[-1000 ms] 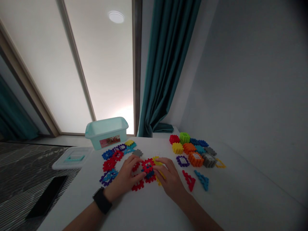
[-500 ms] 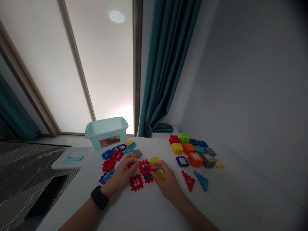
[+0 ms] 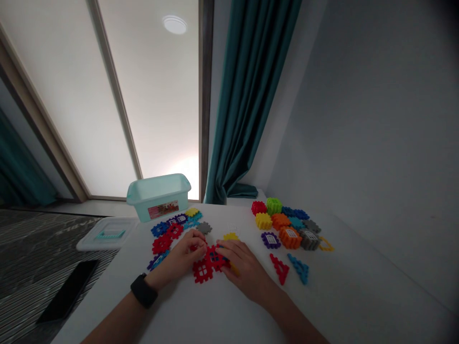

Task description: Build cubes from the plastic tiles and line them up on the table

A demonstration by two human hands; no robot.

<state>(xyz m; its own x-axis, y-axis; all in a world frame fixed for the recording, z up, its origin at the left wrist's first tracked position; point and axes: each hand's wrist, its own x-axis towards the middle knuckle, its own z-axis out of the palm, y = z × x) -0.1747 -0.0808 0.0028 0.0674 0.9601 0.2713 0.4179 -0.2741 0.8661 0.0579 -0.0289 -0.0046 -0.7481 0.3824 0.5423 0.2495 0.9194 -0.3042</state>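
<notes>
My right hand [image 3: 244, 270] has its fingers curled over the right side of a red gear-edged building tile [image 3: 214, 258]. That tile is low over the table, and dark blue shows through its holes. My left hand [image 3: 187, 251] is closed, with a red piece [image 3: 194, 247] showing partly between its fingers. Below it lies another red window tile [image 3: 202, 271], overlapping the held tile in view. A yellow tile [image 3: 231, 237] lies just beyond my right fingers. More yellow shows under that hand, mostly hidden.
Red tiles [image 3: 162, 243] and blue tiles [image 3: 159, 229] lie left of my hands. Coloured tile stacks [image 3: 290, 237] stand at the right, with a red triangle [image 3: 279, 268] and a blue triangle [image 3: 298, 268] in front. A mint bin [image 3: 159, 196], its lid [image 3: 107, 234] and a phone [image 3: 68, 292] are farther left.
My right hand has moved slightly left and flattened over the red tile, which has come down towards the lower red tile. My left hand has barely shifted.
</notes>
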